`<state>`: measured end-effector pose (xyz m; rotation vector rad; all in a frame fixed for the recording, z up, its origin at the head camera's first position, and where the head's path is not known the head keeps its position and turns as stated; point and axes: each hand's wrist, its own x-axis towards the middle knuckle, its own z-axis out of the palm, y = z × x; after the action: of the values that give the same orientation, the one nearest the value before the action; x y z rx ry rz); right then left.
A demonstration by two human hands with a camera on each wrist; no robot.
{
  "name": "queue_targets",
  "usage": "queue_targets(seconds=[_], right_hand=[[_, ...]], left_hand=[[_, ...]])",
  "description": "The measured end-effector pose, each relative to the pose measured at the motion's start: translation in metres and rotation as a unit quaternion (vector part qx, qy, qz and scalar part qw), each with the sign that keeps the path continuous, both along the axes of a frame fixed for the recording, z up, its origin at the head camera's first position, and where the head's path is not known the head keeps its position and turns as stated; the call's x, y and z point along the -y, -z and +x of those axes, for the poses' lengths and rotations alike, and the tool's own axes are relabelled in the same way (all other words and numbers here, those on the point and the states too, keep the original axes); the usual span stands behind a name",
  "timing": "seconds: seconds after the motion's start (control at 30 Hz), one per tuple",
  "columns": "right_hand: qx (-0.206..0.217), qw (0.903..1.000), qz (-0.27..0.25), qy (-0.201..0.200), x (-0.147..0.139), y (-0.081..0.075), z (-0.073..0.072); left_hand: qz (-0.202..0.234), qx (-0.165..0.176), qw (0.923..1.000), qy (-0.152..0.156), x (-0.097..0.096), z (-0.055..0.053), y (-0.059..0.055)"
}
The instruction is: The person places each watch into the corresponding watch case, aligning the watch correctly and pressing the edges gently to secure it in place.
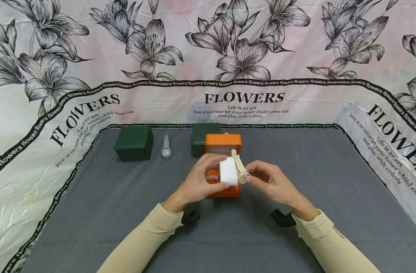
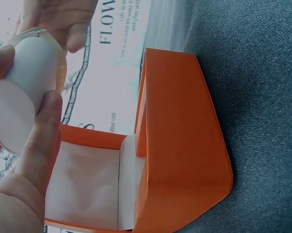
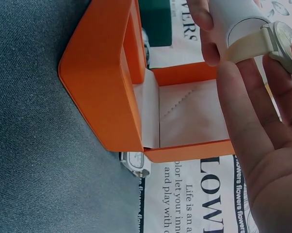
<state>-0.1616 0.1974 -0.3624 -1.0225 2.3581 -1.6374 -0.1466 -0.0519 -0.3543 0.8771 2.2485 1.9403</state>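
Observation:
Above the open orange watch box (image 1: 224, 192), my left hand (image 1: 196, 185) grips a white watch cushion (image 1: 228, 172) between thumb and fingers. A cream-strapped watch (image 1: 241, 169) is pinched by its case in my right hand (image 1: 277, 185). In the right wrist view the watch's strap (image 3: 248, 47) lies against the end of the cushion (image 3: 233, 17), and the face points away from it. The left wrist view shows part of the strap along the cushion's (image 2: 32, 68) far side. White lining (image 3: 192, 114) shows inside the raised lid.
Behind the orange box stands a green box (image 1: 199, 140), with another green box (image 1: 134, 144) at the left. A silver watch (image 1: 166, 148) lies between them. Another watch (image 3: 135, 162) shows behind the orange box in the right wrist view. Grey cloth (image 1: 313, 163) covers the table.

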Motion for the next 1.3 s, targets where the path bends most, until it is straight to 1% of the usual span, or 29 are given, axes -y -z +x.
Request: queue_targets(seconds=[0.27,0.43,0.67,0.87,1.1,1.2,1.3], right_hand=[[-0.003,1.0000,0.007,0.002,0.000,0.000,0.000],[0.000,0.9999,0.012,0.004,0.000,-0.001,0.000],[-0.001,0.9999,0.013,0.002,-0.001,-0.001,0.000],[0.003,1.0000,0.000,-0.008,0.000,-0.001,0.000],[0.033,0.9992,-0.009,-0.023,0.001,-0.001,0.000],[0.041,0.9989,-0.012,-0.020,0.002,-0.001,0.001],[0.044,0.9988,-0.016,-0.013,0.004,0.000,0.002]], left_hand=[[0.003,0.016,0.9998,-0.014,-0.001,0.001,0.001],[0.010,0.008,0.9997,-0.019,-0.001,0.001,0.000],[0.024,-0.013,0.9994,-0.021,-0.001,-0.012,0.026],[0.021,-0.021,0.9992,-0.028,-0.001,-0.013,0.026],[0.012,-0.019,0.9990,-0.039,-0.002,-0.012,0.026],[0.015,-0.029,0.9986,-0.043,-0.002,-0.012,0.026],[0.014,-0.042,0.9975,-0.055,-0.002,-0.011,0.026]])
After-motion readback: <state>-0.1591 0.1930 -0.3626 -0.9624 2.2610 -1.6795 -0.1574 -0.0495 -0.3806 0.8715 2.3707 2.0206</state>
